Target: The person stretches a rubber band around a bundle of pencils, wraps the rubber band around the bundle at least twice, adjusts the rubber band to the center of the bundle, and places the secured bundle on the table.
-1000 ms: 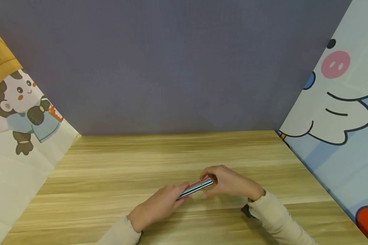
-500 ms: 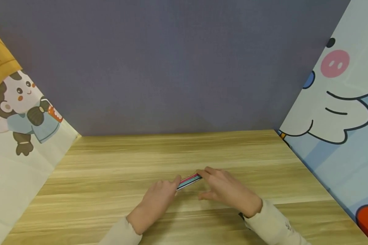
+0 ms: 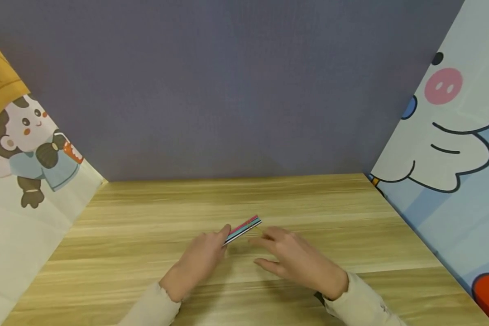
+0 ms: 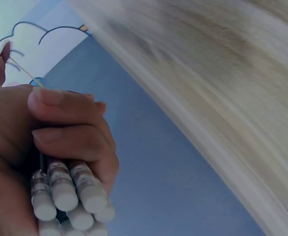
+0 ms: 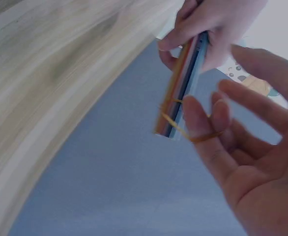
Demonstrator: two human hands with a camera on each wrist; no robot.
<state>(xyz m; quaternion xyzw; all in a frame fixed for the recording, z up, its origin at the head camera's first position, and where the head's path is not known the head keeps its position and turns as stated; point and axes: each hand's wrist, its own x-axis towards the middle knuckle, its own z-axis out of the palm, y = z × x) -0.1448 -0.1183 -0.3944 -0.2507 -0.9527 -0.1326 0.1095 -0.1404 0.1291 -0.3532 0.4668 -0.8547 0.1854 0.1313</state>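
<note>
My left hand (image 3: 199,256) grips a bundle of pencils (image 3: 244,228) in pink, teal, white and dark colours, held slanting above the table. Their white eraser ends (image 4: 65,196) stick out below the curled fingers in the left wrist view. A thin yellow rubber band (image 5: 203,139) runs round the bundle near its far end and stretches out to my right hand (image 3: 295,258). Two fingertips of that hand are hooked through the band, while the thumb stands apart. The right hand is beside the bundle's free end, not touching the pencils.
Below the hands is a wood-grain table (image 3: 146,217). A grey-blue panel (image 3: 236,90) rises at its back edge. Cartoon-printed sheets (image 3: 452,149) flank it on both sides.
The left hand and the pencils have moved left and slightly away. The right hand has come off the bundle's end, and the rubber band now stretches between them.
</note>
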